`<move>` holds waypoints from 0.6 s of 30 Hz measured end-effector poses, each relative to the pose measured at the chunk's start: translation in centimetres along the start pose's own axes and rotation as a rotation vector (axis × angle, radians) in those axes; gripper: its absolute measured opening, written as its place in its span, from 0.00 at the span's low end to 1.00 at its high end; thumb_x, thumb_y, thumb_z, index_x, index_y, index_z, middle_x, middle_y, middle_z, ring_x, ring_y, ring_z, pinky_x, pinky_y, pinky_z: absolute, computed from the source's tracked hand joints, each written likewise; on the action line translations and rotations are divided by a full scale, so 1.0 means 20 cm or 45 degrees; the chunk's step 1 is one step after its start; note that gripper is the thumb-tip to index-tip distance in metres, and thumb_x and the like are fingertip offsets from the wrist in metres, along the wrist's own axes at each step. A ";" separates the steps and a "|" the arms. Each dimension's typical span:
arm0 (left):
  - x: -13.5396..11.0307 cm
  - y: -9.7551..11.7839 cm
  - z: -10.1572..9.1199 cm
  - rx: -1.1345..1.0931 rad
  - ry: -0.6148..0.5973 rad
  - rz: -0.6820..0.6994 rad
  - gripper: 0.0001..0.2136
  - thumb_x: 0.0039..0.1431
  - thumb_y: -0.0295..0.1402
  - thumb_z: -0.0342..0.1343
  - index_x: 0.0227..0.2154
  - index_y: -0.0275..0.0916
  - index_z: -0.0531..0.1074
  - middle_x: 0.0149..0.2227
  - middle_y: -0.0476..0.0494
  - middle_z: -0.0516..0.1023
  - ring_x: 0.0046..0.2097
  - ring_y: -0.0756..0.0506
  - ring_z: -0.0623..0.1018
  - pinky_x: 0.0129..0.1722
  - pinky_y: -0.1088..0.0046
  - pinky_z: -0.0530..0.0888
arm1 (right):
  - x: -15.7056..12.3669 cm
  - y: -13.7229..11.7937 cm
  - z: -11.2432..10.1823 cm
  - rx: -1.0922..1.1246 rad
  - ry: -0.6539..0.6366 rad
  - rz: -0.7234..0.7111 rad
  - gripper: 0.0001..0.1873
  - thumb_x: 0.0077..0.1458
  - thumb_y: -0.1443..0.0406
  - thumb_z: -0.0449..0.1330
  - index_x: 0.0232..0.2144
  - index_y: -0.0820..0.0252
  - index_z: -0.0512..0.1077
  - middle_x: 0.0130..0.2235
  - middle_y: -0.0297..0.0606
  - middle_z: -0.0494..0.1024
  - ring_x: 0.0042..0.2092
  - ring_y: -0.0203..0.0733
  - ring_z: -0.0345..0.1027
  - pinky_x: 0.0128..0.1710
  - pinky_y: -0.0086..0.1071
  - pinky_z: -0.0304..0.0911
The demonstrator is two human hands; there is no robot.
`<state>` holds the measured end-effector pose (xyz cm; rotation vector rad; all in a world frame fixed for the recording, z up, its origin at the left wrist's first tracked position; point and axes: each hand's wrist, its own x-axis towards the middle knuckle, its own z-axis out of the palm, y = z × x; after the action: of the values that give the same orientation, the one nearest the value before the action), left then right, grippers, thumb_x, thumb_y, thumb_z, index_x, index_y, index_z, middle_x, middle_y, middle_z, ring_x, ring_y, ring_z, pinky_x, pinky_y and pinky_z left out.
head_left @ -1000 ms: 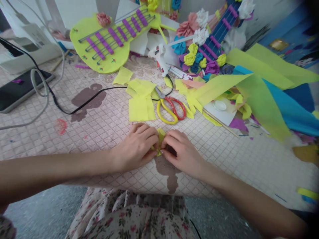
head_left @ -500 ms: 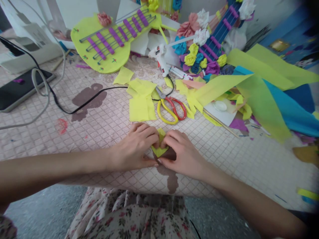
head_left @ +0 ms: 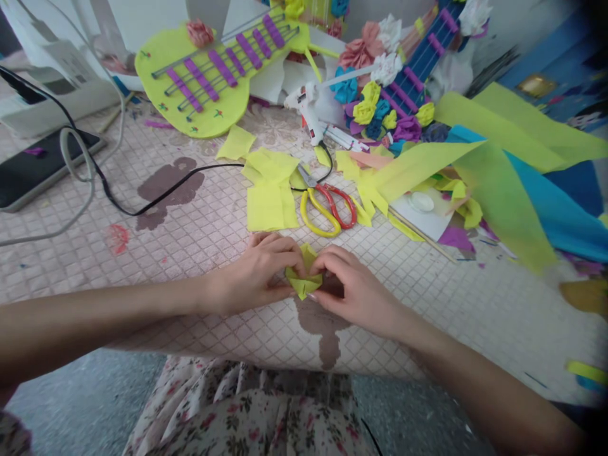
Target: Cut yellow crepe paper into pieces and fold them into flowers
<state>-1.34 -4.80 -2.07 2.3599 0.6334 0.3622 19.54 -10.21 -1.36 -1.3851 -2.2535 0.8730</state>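
A small folded piece of yellow crepe paper [head_left: 304, 278] sits between both my hands near the table's front edge. My left hand [head_left: 256, 275] pinches its left side with curled fingers. My right hand [head_left: 354, 288] pinches its right side, thumb underneath. Just beyond lie cut yellow paper squares [head_left: 268, 196] and scissors [head_left: 327, 206] with one yellow and one red handle.
A white glue gun [head_left: 306, 107] with a black cord [head_left: 156, 196] lies behind the scissors. A yellow paper guitar [head_left: 204, 76], paper flowers [head_left: 375, 95], green and blue crepe sheets [head_left: 503, 183] and a tablet [head_left: 33, 171] fill the patterned table [head_left: 475, 297].
The yellow piece has opened wider between my fingers, showing a broader folded shape. Both hands stayed in place, shifting slightly upward.
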 end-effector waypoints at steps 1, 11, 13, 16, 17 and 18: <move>0.00 0.00 0.00 -0.011 -0.008 0.006 0.03 0.56 0.30 0.57 0.34 0.40 0.71 0.42 0.47 0.72 0.46 0.45 0.68 0.49 0.65 0.57 | 0.00 0.00 -0.01 0.031 -0.011 0.001 0.11 0.49 0.72 0.61 0.35 0.58 0.65 0.40 0.37 0.67 0.44 0.42 0.63 0.44 0.37 0.60; 0.01 -0.03 -0.04 -0.081 -0.119 0.049 0.03 0.57 0.29 0.57 0.29 0.42 0.75 0.43 0.47 0.71 0.48 0.45 0.67 0.50 0.63 0.56 | 0.00 0.03 -0.07 0.174 -0.134 -0.116 0.05 0.54 0.73 0.59 0.30 0.59 0.70 0.36 0.35 0.66 0.40 0.37 0.63 0.39 0.32 0.60; 0.01 -0.03 -0.04 -0.079 -0.126 0.053 0.04 0.57 0.29 0.56 0.29 0.41 0.75 0.43 0.47 0.71 0.48 0.45 0.67 0.51 0.63 0.56 | 0.00 0.03 -0.06 0.150 -0.119 -0.121 0.05 0.54 0.72 0.59 0.31 0.59 0.70 0.36 0.35 0.67 0.40 0.38 0.63 0.40 0.33 0.60; 0.01 -0.02 -0.04 -0.072 -0.110 0.033 0.04 0.57 0.29 0.56 0.29 0.40 0.74 0.43 0.46 0.71 0.48 0.45 0.68 0.50 0.63 0.56 | 0.00 0.02 -0.04 0.101 -0.078 -0.096 0.04 0.55 0.72 0.58 0.31 0.59 0.69 0.36 0.35 0.68 0.41 0.39 0.63 0.42 0.34 0.59; 0.01 -0.01 -0.03 -0.068 -0.098 0.026 0.04 0.57 0.29 0.55 0.29 0.40 0.74 0.43 0.46 0.71 0.48 0.45 0.68 0.50 0.63 0.56 | 0.00 0.02 -0.03 0.086 -0.067 -0.088 0.04 0.54 0.72 0.58 0.30 0.59 0.69 0.36 0.35 0.68 0.41 0.39 0.62 0.43 0.35 0.59; 0.01 -0.01 -0.03 -0.066 -0.089 0.022 0.04 0.57 0.29 0.55 0.29 0.40 0.74 0.43 0.46 0.71 0.47 0.45 0.68 0.50 0.63 0.56 | 0.00 0.02 -0.03 0.076 -0.061 -0.080 0.04 0.54 0.72 0.58 0.30 0.59 0.69 0.36 0.35 0.68 0.41 0.39 0.62 0.43 0.35 0.59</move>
<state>-1.49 -4.23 -1.71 2.3195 0.5648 0.2985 20.08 -9.91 -1.13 -1.2736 -2.2735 0.9544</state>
